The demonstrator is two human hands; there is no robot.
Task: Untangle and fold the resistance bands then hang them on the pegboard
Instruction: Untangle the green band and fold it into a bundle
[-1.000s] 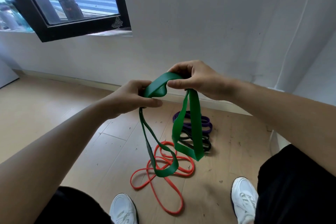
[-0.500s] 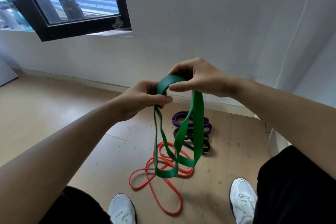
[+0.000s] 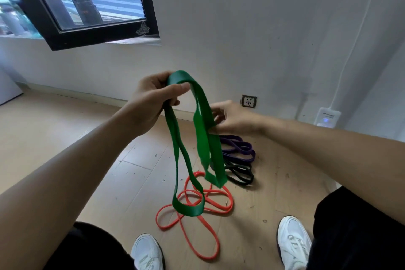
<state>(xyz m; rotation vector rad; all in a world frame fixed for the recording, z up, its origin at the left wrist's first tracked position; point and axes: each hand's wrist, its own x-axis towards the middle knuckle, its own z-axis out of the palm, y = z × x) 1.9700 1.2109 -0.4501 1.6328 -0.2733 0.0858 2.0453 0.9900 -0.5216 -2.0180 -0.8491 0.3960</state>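
The left hand (image 3: 153,98) is raised, its fingers (image 3: 175,92) and thumb curled round the top fold of a green band (image 3: 202,144), which hangs in two long loops above the wooden floor (image 3: 65,138). The right hand (image 3: 234,118) is lower, at the wider right-hand strand; its fingers are partly hidden behind the strand and seem to pinch it. On the floor below lie a tangled orange band (image 3: 197,245), a purple band (image 3: 241,147) and, touching it, a black band (image 3: 241,174). Two white shoes (image 3: 293,239) show at the bottom edge.
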